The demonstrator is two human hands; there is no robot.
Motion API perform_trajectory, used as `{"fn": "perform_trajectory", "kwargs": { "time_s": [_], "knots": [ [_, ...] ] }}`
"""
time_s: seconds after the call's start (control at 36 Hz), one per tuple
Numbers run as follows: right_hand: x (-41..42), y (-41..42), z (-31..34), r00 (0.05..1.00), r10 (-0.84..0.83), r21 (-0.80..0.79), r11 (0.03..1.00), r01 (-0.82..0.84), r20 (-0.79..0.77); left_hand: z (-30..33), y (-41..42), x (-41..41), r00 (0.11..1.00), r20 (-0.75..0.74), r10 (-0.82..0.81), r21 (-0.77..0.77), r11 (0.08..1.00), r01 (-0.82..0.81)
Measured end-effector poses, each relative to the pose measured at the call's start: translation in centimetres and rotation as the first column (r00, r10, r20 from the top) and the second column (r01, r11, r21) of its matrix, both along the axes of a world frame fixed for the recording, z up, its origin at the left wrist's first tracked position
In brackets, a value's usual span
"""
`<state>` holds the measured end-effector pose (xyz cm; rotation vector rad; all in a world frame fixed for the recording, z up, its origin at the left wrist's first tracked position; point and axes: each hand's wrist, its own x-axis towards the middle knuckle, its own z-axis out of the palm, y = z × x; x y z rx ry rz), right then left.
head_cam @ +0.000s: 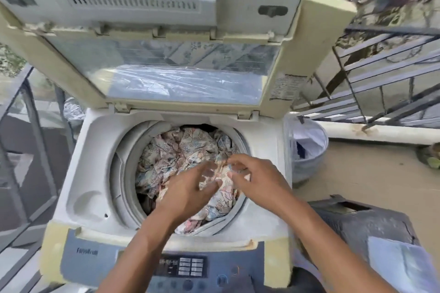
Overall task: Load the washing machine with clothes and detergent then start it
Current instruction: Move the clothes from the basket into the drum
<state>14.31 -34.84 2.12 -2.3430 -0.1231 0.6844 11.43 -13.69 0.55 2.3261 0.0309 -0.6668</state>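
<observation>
A top-loading washing machine (pixel 100 173) stands with its lid (pixel 166 66) raised upright. Crumpled floral clothes (pixel 181 150) fill the drum almost to the rim. Both my hands hover close together over the front right of the pile, blurred by motion. My left hand (pixel 188 188) has its fingers spread and fairly straight just above the cloth. My right hand (pixel 257 176) has its fingers bent toward the left hand, with the tips at a fold of the fabric; the blur hides whether they pinch it. The control panel (pixel 188 266) with its buttons lies below my forearms.
A pale mesh laundry basket (pixel 307 162) holding white cloth stands right of the machine. A dark box (pixel 364 223) with a white sheet on it sits at the near right. A metal railing (pixel 381 78) runs behind; a metal frame (pixel 31 126) stands on the left.
</observation>
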Motion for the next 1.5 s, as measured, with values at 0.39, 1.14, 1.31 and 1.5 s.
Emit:
{"fn": "perform_trajectory", "kwargs": {
  "time_s": [0.39, 1.14, 1.31, 1.5],
  "knots": [
    [0.8, -17.4, -2.0, 0.944, -0.294, -0.168, 0.934, 0.317, 0.149, 4.3, -19.5, 6.6, 0.965, 0.223, -0.137, -0.037, 0.988, 0.149],
    [15.1, -32.9, -37.1, 0.889, 0.41, -0.462, 0.76, -0.456, -0.203, -33.9, -37.8, 15.2, 0.869, -0.328, -0.371, 0.315, 0.824, 0.471],
    [12.4, -34.9, -40.0, 0.894, 0.354, -0.436, 0.783, -0.444, -0.276, -38.6, -38.2, 15.5, 0.719, -0.468, -0.513, 0.319, 0.661, 0.679],
    [9.6, -37.1, -44.8, 0.682, 0.273, -0.354, 0.693, -0.628, -0.678, -40.9, -39.3, 13.6, 0.507, -0.618, -0.601, 0.267, 0.446, 0.854]
  ]
}}
